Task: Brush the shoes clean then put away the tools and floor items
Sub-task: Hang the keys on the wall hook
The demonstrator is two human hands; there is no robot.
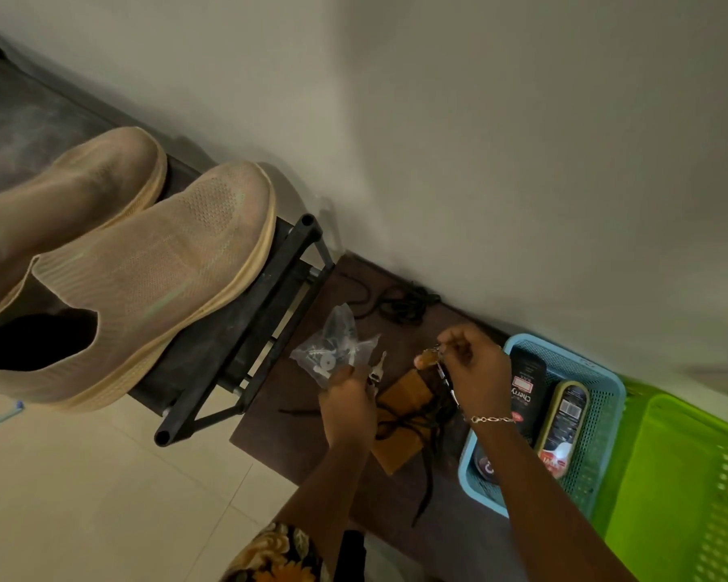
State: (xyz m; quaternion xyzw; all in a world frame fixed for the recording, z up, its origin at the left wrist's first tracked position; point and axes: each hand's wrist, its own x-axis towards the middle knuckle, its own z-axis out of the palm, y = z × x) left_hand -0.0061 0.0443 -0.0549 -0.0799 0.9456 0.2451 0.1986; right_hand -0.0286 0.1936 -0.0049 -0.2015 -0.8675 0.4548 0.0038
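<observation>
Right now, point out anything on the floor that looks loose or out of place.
Black laces lie tangled loose against the wall, and more trail across the brown mat over the wooden brush. A clear bag of screws sits outside the blue basket.

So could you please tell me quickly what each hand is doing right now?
Left hand: closed on the clear plastic bag of small hardware.
Right hand: fingers pinched on a small brown object; what it is cannot be told.
</observation>
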